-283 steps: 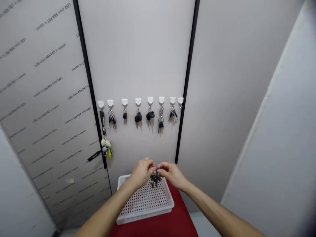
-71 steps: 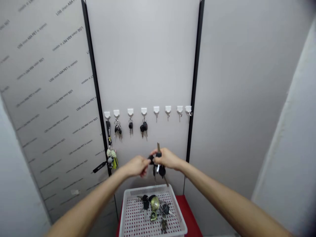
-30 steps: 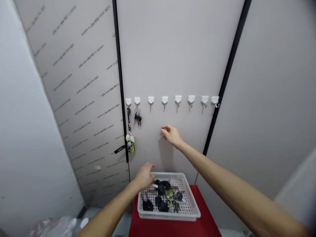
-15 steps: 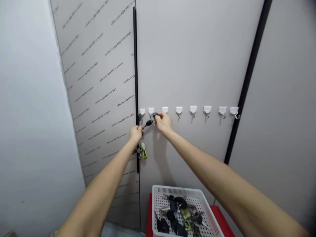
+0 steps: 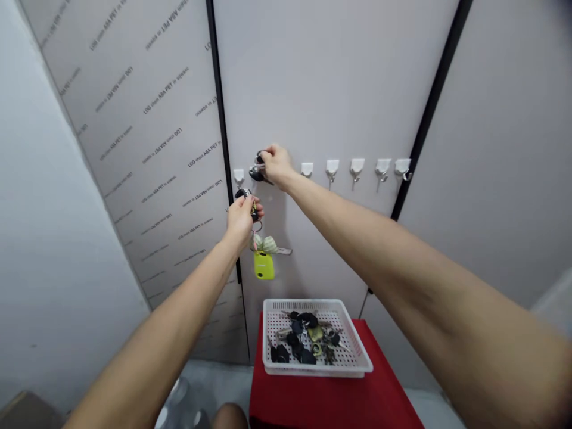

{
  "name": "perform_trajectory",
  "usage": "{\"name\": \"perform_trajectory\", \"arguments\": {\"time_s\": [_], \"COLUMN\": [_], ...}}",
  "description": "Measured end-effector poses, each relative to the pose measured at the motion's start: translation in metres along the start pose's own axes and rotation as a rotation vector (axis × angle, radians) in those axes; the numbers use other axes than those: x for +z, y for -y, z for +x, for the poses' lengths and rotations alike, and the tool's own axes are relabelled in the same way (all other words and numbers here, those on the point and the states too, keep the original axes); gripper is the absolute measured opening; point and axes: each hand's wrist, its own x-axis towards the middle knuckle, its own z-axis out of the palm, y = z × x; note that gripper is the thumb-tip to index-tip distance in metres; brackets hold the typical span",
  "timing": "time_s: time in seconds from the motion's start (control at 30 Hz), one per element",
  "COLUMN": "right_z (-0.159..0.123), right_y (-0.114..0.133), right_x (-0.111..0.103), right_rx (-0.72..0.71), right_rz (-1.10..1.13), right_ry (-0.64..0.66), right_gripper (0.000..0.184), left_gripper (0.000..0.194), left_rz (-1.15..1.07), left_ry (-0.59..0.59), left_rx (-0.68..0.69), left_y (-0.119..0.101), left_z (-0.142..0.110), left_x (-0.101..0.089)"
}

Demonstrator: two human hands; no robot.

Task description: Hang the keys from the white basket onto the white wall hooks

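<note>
A row of white wall hooks (image 5: 332,167) runs along the grey panel. My right hand (image 5: 273,164) is closed on a bunch of black keys (image 5: 257,173) up at the second hook from the left. Just below, my left hand (image 5: 242,215) grips a lanyard key bunch (image 5: 264,257) with a green bow and a yellow-green tag, held off the leftmost hook (image 5: 239,176). The tag dangles under my fist. The other hooks to the right hang bare.
A white perforated basket (image 5: 353,357) holding several dark keys stands on a red table (image 5: 330,405) below the hooks. Black vertical strips (image 5: 218,119) divide the wall panels. A film-covered panel (image 5: 134,137) is on the left.
The view shifted. My right hand has lifted the black keys off the second hook. My left hand has taken the lanyard bunch off the leftmost hook and holds it away from the wall.
</note>
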Motion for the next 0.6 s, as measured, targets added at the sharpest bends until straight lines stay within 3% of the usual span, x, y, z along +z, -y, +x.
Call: {"name": "perform_trajectory", "arguments": {"time_s": [0.17,0.33,0.47,0.6], "right_z": [-0.01,-0.018,-0.017,-0.019], "right_y": [-0.005,-0.021,-0.022,-0.007], "right_x": [-0.002,-0.017,-0.022,-0.025], "right_rx": [-0.072,-0.015,0.038,0.112], "right_rz": [-0.194,-0.275,-0.201,-0.021], "right_ry": [0.239,-0.033,-0.039,-0.018], "right_gripper": [0.01,0.013,0.011,0.01], "left_gripper": [0.015,0.019,0.02,0.02], "left_rz": [-0.066,-0.143,-0.223,-0.255], "left_ry": [0.035,0.022,-0.001,0.007], "left_rx": [-0.102,-0.207,-0.248,-0.293], "left_y": [0.035,0.069,0.083,0.087], "left_z": [-0.028,-0.052,-0.059,-0.065], "left_x": [0.008,0.015,0.011,0.011]}}
